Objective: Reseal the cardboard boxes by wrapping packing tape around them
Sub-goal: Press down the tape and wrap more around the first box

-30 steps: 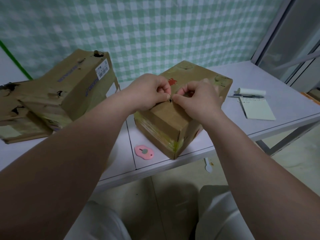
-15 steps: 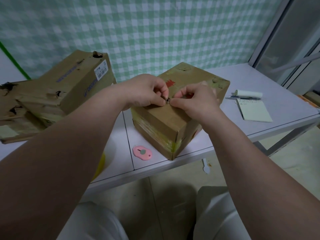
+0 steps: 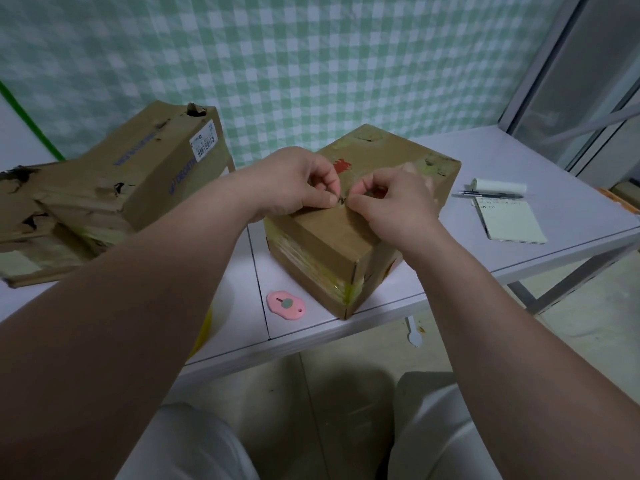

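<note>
**Grip.** Your left hand [image 3: 298,183] and right hand [image 3: 393,199] are both curled. The thumb and forefinger tips of each meet over the top of the small cardboard box [image 3: 332,240]. Together they pinch a small dark item [image 3: 341,201], too small to identify. It is probably a tape end being picked loose, since two-handed fingertip work suits that.

**Small cardboard box.** It stands near the front edge of the white table [image 3: 485,150], one corner turned towards you. Both hands rest on its top, which likely pins it while you pick. Bands of yellowed tape [image 3: 311,261] already cross its lower side.

**Pink cutter [image 3: 285,305].** It lies flat on the table just beside the box's near-left face, apparently kept within reach for trimming tape.

**Larger cardboard box [image 3: 145,168].** Torn and tilted, it leans on flattened cardboard well to the left, presumably awaiting its turn.

**Desk items, right.** A notepad [image 3: 507,221], a pen [image 3: 495,195] and a white roll [image 3: 498,185] lie together, well apart from the work.

**Yellow-edged object [image 3: 206,327].** It is mostly hidden under your left forearm. You cannot tell from here whether it is the tape roll.
</note>
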Action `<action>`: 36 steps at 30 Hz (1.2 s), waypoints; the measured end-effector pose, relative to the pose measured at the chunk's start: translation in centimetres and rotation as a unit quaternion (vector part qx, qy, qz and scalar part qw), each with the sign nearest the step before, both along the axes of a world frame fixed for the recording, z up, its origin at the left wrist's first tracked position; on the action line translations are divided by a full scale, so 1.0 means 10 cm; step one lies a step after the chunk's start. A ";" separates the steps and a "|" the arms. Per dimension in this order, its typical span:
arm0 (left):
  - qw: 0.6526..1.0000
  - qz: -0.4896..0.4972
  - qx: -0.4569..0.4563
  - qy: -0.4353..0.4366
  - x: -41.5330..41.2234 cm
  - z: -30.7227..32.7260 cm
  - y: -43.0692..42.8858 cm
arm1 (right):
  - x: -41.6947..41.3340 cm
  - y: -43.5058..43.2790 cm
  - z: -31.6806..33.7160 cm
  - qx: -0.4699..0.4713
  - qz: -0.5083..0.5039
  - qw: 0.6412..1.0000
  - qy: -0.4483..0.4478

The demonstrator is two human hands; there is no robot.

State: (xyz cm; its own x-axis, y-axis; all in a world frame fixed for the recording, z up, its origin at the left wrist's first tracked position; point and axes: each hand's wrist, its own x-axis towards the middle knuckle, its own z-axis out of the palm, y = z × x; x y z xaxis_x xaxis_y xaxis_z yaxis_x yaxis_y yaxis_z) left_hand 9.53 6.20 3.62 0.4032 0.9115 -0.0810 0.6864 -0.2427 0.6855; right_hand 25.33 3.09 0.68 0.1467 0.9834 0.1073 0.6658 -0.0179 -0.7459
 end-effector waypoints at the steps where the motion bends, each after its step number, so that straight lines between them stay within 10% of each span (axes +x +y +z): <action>1: 1.000 0.001 0.004 0.000 0.00 -0.01 0.00 | 0.01 0.00 0.00 0.000 0.003 1.000 0.009; 36: 0.983 0.103 0.088 0.121 0.28 -0.06 -0.18 | 0.02 -0.07 0.04 -0.019 0.017 1.000 -0.006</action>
State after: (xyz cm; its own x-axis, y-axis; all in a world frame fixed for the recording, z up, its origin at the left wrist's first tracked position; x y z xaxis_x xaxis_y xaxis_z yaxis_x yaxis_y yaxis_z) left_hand 12.37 4.44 2.99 0.1970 0.9803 0.0150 0.8717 -0.1821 0.4549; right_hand 25.51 2.43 1.04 0.1115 0.9912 0.0719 0.6751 -0.0224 -0.7374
